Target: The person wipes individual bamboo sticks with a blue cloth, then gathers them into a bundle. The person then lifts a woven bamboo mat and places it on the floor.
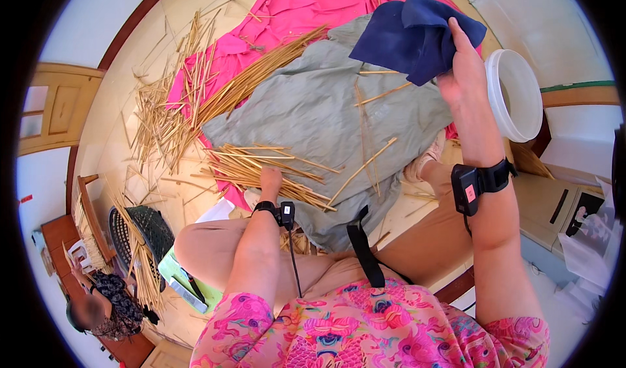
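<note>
My right hand is raised at the upper right and grips a dark blue cloth, its thumb lying over the fabric. The cloth hangs in folds above the grey-green sheet. Lower and to the left, my left hand is closed on a loose bundle of straw stalks near my knee; the stalks fan out on both sides, and its fingers are mostly hidden. A longer bundle of straw lies slanting across the sheet's far left edge. Some single stalks are scattered on the sheet.
Beneath the sheet spreads a pink cloth. A white bucket stands beside my right forearm. Loose straw litters the floor at left. A dark basket and a green box sit by my left knee. Another person is at lower left.
</note>
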A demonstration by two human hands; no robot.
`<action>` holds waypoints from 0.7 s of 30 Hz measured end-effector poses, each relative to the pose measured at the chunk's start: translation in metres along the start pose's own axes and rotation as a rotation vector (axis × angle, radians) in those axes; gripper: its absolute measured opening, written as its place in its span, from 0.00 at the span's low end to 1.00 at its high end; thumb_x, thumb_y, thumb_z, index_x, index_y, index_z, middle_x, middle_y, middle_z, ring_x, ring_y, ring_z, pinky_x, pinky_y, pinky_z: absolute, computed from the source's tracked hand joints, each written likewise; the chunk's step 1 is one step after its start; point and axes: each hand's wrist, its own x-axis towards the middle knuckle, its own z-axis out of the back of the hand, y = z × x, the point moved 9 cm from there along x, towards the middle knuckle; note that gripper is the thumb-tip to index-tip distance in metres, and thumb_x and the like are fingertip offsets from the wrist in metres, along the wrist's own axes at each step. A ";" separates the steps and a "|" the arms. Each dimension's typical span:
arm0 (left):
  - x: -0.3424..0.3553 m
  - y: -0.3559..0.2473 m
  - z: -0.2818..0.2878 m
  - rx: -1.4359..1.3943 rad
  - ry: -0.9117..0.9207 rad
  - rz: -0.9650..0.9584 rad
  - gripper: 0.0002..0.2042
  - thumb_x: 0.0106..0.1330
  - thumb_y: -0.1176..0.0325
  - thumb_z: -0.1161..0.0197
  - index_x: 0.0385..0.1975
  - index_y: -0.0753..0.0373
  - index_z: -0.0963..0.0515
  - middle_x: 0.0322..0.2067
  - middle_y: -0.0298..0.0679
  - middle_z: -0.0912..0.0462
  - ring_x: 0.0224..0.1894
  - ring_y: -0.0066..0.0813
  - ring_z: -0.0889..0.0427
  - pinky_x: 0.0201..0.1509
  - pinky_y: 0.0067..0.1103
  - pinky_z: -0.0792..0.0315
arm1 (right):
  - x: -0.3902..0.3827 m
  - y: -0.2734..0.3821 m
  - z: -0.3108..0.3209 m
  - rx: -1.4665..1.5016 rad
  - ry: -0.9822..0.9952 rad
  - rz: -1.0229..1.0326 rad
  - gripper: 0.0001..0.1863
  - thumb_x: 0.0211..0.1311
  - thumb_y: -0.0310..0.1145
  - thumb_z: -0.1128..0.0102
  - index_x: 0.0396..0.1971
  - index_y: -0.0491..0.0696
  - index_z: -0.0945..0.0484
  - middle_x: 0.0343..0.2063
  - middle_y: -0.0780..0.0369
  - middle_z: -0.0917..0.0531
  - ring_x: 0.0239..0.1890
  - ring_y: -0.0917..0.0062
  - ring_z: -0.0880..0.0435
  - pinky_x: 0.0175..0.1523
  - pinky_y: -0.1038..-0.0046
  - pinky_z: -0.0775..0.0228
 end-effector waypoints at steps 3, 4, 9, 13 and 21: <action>0.013 -0.032 -0.044 -0.049 0.247 -0.064 0.15 0.57 0.60 0.48 0.30 0.68 0.27 0.30 0.55 0.22 0.38 0.52 0.23 0.42 0.37 0.30 | -0.001 0.006 0.005 0.013 -0.005 0.001 0.16 0.59 0.35 0.44 0.44 0.44 0.27 0.42 0.64 0.22 0.43 0.78 0.22 0.49 0.73 0.31; 0.015 -0.048 -0.061 -0.081 0.330 -0.094 0.14 0.58 0.61 0.49 0.30 0.68 0.26 0.30 0.55 0.22 0.38 0.52 0.23 0.42 0.37 0.30 | 0.000 0.009 0.008 0.016 -0.006 0.005 0.16 0.59 0.35 0.44 0.45 0.44 0.27 0.42 0.64 0.22 0.44 0.78 0.23 0.50 0.73 0.31; 0.003 -0.161 -0.084 0.106 0.301 -0.424 0.11 0.59 0.63 0.50 0.30 0.66 0.27 0.30 0.54 0.22 0.36 0.52 0.24 0.40 0.38 0.30 | 0.001 0.033 0.033 0.053 -0.092 0.058 0.17 0.60 0.35 0.44 0.47 0.45 0.30 0.44 0.65 0.23 0.46 0.78 0.24 0.51 0.73 0.32; 0.009 -0.205 -0.105 0.090 0.231 -0.543 0.09 0.59 0.66 0.50 0.31 0.64 0.27 0.32 0.53 0.24 0.37 0.52 0.25 0.40 0.38 0.30 | -0.003 0.054 0.054 0.051 -0.131 0.129 0.18 0.60 0.37 0.45 0.48 0.45 0.30 0.47 0.64 0.24 0.49 0.77 0.26 0.55 0.71 0.36; 0.037 -0.177 -0.056 0.486 0.005 -0.525 0.09 0.54 0.68 0.44 0.34 0.61 0.28 0.38 0.44 0.26 0.44 0.44 0.28 0.44 0.37 0.32 | -0.005 0.066 0.067 0.017 -0.178 0.147 0.18 0.62 0.39 0.48 0.48 0.45 0.29 0.48 0.64 0.24 0.50 0.75 0.26 0.57 0.69 0.38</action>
